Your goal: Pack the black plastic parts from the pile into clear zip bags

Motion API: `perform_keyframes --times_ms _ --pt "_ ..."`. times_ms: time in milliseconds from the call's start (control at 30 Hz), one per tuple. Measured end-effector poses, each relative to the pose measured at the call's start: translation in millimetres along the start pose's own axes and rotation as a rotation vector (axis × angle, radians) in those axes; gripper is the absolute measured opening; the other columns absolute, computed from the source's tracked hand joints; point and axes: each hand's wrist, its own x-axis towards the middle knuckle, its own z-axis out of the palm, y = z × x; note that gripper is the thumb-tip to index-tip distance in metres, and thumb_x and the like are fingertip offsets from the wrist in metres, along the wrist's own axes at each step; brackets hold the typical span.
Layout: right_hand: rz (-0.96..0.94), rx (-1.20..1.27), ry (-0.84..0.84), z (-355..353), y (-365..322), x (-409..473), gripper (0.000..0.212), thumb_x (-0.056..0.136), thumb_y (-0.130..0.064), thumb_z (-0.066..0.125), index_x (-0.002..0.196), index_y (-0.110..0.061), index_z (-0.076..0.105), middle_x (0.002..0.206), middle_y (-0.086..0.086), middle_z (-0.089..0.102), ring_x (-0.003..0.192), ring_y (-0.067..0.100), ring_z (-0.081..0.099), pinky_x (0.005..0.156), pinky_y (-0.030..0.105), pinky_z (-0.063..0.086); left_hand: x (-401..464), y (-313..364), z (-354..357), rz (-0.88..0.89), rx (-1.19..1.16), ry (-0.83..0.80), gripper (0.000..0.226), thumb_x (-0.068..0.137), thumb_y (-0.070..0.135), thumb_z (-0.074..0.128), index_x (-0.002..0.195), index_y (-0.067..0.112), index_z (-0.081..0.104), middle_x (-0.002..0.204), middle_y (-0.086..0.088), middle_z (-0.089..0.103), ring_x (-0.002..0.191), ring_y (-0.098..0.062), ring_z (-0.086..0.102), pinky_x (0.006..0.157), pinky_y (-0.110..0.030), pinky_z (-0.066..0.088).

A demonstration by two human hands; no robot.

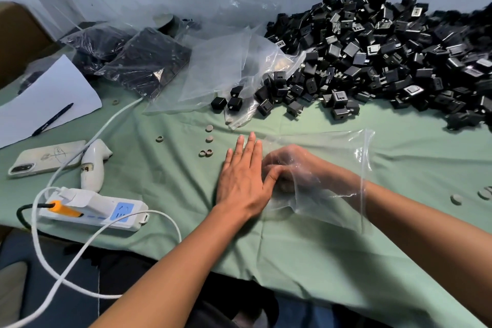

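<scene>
Both hands at clear zip bag (332, 168): left hand (245, 181) flat, fingers straight, pressing it; right hand (287, 168) inside, curled, grip unclear.

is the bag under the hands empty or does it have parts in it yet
Empty of parts: the clear zip bag holds only the right hand; no black parts show through.

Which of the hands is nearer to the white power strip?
Left. The left hand lies flat on the cloth right of the power strip; the right hand, inside the clear bag, is farther right.
</scene>
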Motion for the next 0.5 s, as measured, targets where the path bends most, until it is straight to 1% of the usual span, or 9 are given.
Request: perform_keyframes --times_ms 67,100,133,200,233,267,333,400,500 --pt "0.008 0.035 -0.039 -11.8 1.7 -13.3 0.015 0.100 -0.016 0.064 0.104 -0.018 0.078 0.087 -0.010 0.073 0.085 0.010 0.067 0.087 0.035 0.055 0.4 1.5 2.1 0.004 0.038 -0.026 0.091 0.092 0.074 -0.006 0.163 0.017 -0.004 0.169 0.001 -0.020 0.155 -0.017 -0.020 0.128 -0.042 -0.004" --pt "0.021 0.037 -0.056 -18.7 4.0 -21.3 0.015 0.100 -0.019 0.065 0.103 -0.022 0.079 0.089 -0.009 0.075 0.085 0.010 0.068 0.085 0.034 0.056 0.9 1.1 3.3 0.013 0.044 -0.025 0.092 0.091 0.075 -0.007 0.163 0.018 -0.006 0.169 0.002 -0.021 0.155 -0.016 -0.021 0.128 -0.042 -0.004" --pt "0.040 0.068 -0.068 -24.4 8.6 -28.7 0.014 0.101 -0.019 0.065 0.102 -0.022 0.078 0.092 -0.006 0.077 0.084 0.013 0.069 0.082 0.035 0.057 1.1 -0.2 3.9 0.015 0.048 -0.020 0.093 0.091 0.076 -0.009 0.163 0.018 -0.008 0.168 0.002 -0.022 0.154 -0.016 -0.023 0.128 -0.042 -0.004" --pt "0.103 0.237 -0.085 -37.6 18.7 -45.3 0.016 0.101 -0.015 0.064 0.107 -0.009 0.077 0.098 0.013 0.078 0.084 0.025 0.070 0.076 0.036 0.060 -0.2 -1.1 4.3 0.024 0.066 -0.025 0.092 0.091 0.077 -0.009 0.162 0.019 -0.011 0.167 0.002 -0.025 0.153 -0.015 -0.025 0.128 -0.042 -0.004" --pt "0.134 0.341 -0.108 -44.6 24.3 -52.9 0.020 0.100 -0.013 0.063 0.112 -0.001 0.074 0.104 0.022 0.075 0.089 0.033 0.070 0.079 0.039 0.062 -0.4 -2.2 5.0 0.036 0.067 -0.028 0.092 0.091 0.078 -0.008 0.162 0.019 -0.013 0.167 0.002 -0.026 0.153 -0.015 -0.026 0.128 -0.043 -0.004" --pt "0.160 0.424 -0.143 -52.4 29.8 -60.5 0.025 0.099 -0.011 0.062 0.117 0.006 0.069 0.111 0.029 0.072 0.096 0.040 0.069 0.087 0.045 0.061 -0.9 -2.1 5.2 0.048 0.064 -0.027 0.092 0.091 0.079 -0.008 0.161 0.020 -0.014 0.167 0.003 -0.026 0.153 -0.014 -0.027 0.128 -0.043 -0.004" --pt "0.189 0.545 -0.203 -65.7 40.9 -75.9 0.033 0.099 -0.008 0.059 0.124 0.014 0.061 0.120 0.036 0.065 0.107 0.048 0.066 0.100 0.053 0.055 -1.3 -2.4 4.8 0.068 0.049 -0.037 0.094 0.089 0.081 -0.009 0.161 0.020 -0.015 0.167 0.003 -0.027 0.153 -0.014 -0.027 0.128 -0.043 -0.003" --pt "0.233 0.686 -0.170 -76.9 52.0 -89.4 0.034 0.101 -0.006 0.054 0.130 0.014 0.055 0.119 0.043 0.062 0.106 0.051 0.066 0.098 0.054 0.057 -0.8 -3.2 5.7 0.076 0.047 -0.040 0.096 0.088 0.082 -0.009 0.161 0.020 -0.015 0.166 0.002 -0.028 0.152 -0.014 -0.027 0.128 -0.044 -0.003" --pt "0.342 0.834 -0.007 -90.6 67.8 -104.9 0.037 0.099 -0.009 0.055 0.134 0.005 0.056 0.117 0.044 0.062 0.104 0.052 0.068 0.091 0.053 0.060 -1.0 -4.1 7.0 0.081 0.059 -0.046 0.095 0.089 0.082 -0.007 0.160 0.020 -0.019 0.165 0.002 -0.031 0.152 -0.013 -0.029 0.128 -0.044 -0.004"
